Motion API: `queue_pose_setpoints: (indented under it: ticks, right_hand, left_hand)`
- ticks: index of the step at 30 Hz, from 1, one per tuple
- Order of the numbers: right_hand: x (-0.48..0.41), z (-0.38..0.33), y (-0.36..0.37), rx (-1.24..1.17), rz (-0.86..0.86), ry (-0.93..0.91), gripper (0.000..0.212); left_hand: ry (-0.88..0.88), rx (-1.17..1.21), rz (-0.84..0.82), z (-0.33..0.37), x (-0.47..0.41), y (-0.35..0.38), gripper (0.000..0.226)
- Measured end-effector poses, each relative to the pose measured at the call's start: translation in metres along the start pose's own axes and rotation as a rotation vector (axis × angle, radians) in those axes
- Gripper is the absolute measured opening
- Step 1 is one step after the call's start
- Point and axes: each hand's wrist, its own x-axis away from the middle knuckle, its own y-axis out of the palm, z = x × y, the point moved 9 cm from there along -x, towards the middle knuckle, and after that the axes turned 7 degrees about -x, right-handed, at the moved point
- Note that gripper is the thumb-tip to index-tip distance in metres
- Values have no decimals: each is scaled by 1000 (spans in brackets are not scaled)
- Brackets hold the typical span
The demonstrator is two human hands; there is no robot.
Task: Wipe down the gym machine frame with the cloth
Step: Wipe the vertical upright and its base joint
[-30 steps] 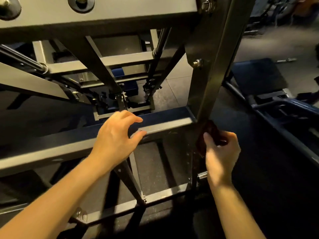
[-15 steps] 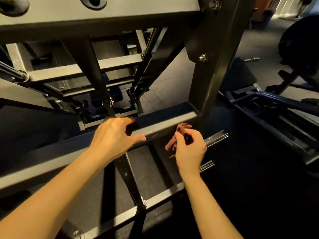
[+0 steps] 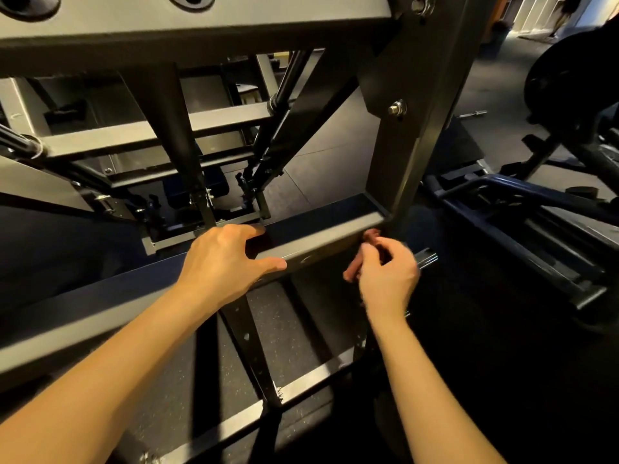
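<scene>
The left hand rests, fingers spread, on the dark grey metal frame bar; the right hand pinches a reddish-brown cloth in curled fingers beside it.

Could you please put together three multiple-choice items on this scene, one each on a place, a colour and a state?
1. The cloth is: A) on the floor; B) by the joint of crossbar and upright post; C) over the left forearm.
2. The cloth's colour: A) white; B) bright green; C) reddish-brown.
3. The left hand: A) rests on the crossbar; B) holds the cloth; C) hangs free.

Answers: 1 B, the right hand holds it at that corner; 2 C, it shows reddish above the fingers; 3 A, its fingers lie across the bar top.
</scene>
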Motion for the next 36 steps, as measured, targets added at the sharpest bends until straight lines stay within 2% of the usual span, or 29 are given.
queue_pose_setpoints:
  ticks: [1,3,7,9,13,15,17,21,23,25,27,29,30,31,34,36]
  right_hand:
    - [-6,7,-8,21,56,82,8]
    - [6,1,-3,77,95,44,8]
    - [69,-41,42,108,-244,-309,13]
    - [59,-43,38,147,-257,-372,13]
    - [4,-24,-4,108,4,-16,8]
    - [13,-30,-3,132,68,-12,7]
    - [49,-46,21,79,-11,-96,5]
    - [116,-57,74,36,-342,-284,11]
    - [111,-62,73,34,-383,-347,13]
    - [84,-56,54,29,-300,-268,11]
    - [51,-47,26,41,-120,-151,14]
    - [41,-48,14,113,-3,-134,16]
    - [48,-52,20,119,-14,-151,16]
    - [62,-55,33,122,-64,-189,16]
    - [120,-68,84,132,-375,-397,9]
    - [136,-76,94,176,-486,-538,13]
  left_hand:
    - [0,4,-2,1,0,0,84]
    - [4,2,1,2,1,2,83]
    - [-1,-7,1,0,0,2,81]
    - [-4,1,-15,0,1,2,83]
    - [13,55,-61,-1,4,0,82]
    - [29,116,-101,-5,7,-3,80]
    - [27,132,-116,-15,14,-9,80]
    - [-40,35,-124,-45,32,-20,87]
    - [-96,-17,-164,-57,37,-21,92]
    - [-120,-38,-184,-63,39,-22,96]
    - [-112,-38,-176,-65,39,-23,98]
    - [-106,-29,-170,-65,38,-23,98]
    - [-106,-28,-167,-65,37,-22,97]
    - [-107,-32,-164,-65,37,-22,97]
    - [-120,-44,-149,-65,38,-21,95]
    - [-122,-32,-138,-66,41,-21,94]
